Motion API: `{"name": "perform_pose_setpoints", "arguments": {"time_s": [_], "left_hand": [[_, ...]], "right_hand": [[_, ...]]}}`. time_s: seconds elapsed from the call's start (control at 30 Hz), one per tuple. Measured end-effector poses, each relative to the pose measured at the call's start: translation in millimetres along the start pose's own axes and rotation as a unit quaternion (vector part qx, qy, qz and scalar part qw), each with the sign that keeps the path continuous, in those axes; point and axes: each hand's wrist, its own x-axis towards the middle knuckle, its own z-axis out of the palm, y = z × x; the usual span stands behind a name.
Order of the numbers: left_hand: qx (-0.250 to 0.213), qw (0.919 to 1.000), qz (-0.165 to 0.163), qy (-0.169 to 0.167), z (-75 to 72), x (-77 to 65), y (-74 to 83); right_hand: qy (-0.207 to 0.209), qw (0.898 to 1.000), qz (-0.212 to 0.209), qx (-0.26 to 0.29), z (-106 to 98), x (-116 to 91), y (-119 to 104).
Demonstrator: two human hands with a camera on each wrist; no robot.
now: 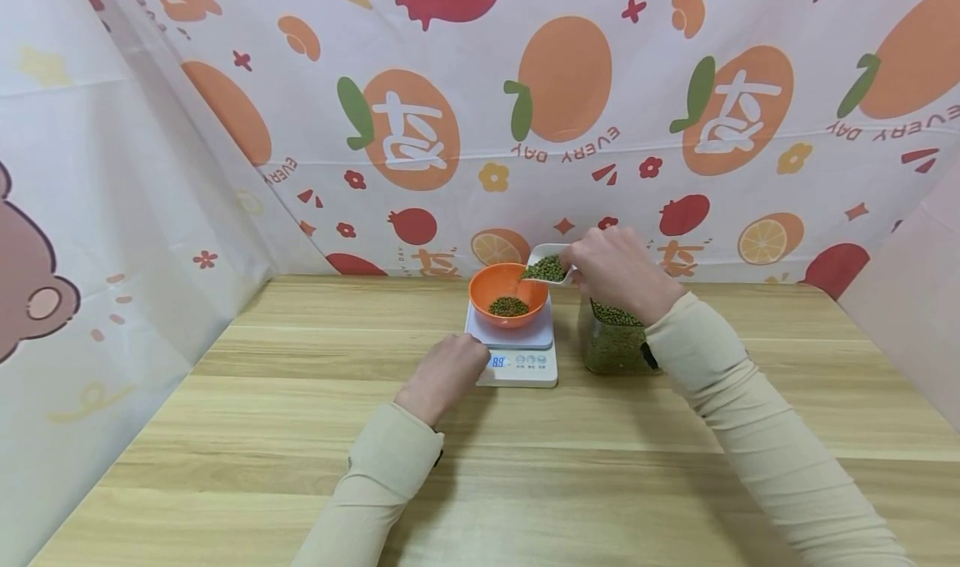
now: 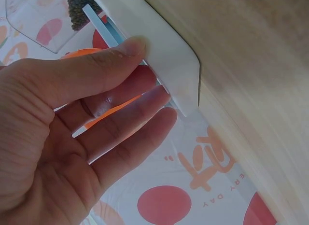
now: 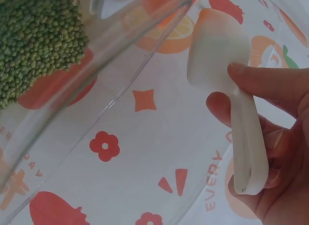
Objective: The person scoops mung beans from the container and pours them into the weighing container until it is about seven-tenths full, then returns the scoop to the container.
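My right hand grips the handle of a white scoop in the head and right wrist views. Green mung beans fill the scoop, its lip tilted over an orange bowl, and some fall from it. A small heap of beans lies in the bowl's bottom. Under the bowl is a white kitchen scale with a lit blue display. At the scale's left front corner, my left hand holds the edge, thumb on one side and fingertips on the other.
Right of the scale stands a clear container of mung beans, below my right hand and partly hidden by it. The wooden table ends at a fruit-print cloth hanging behind the scale.
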Motion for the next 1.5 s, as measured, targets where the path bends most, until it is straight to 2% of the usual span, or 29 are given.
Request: {"name": "perform_pose_setpoints", "arguments": {"time_s": [0.47,0.97,1.5], "left_hand": [[0.003,1.0,-0.002,0.0,1.1,-0.5,0.0],[0.011,0.9997,-0.007,-0.021,0.1,0.4,0.0],[0.015,0.9998,-0.002,-0.014,0.3,0.2,-0.8]], "right_hand": [[0.023,1.0,-0.008,-0.016,-2.0,1.4,0.7],[0.016,0.999,-0.008,-0.035,-5.8,4.2,1.2],[0.014,0.999,-0.021,-0.041,-10.9,8.9,2.0]]}}
